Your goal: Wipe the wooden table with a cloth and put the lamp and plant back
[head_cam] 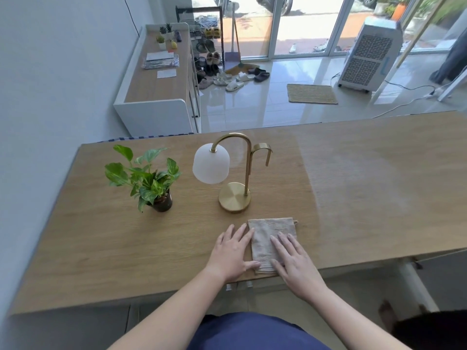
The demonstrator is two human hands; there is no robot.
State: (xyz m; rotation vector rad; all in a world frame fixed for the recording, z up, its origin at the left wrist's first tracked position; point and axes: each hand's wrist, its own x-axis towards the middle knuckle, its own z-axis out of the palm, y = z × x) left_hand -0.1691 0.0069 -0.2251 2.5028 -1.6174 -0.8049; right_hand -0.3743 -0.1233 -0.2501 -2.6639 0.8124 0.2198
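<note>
A folded beige cloth (267, 236) lies flat on the wooden table (379, 188) near its front edge. My left hand (233, 251) lies flat on the table along the cloth's left side, thumb touching its near corner. My right hand (293, 258) rests flat on the cloth's right half with straight fingers. Just behind the cloth stands a brass lamp (236, 195) with a white shade. Left of the lamp sits a leafy green plant (147, 178) in a dark pot.
The table's left end meets a white wall. Beyond the far edge are a low wooden-topped cabinet (159, 79), a shoe rack, a tiled floor with a mat (312, 94) and an air cooler (369, 54). The table's right half shows bare wood.
</note>
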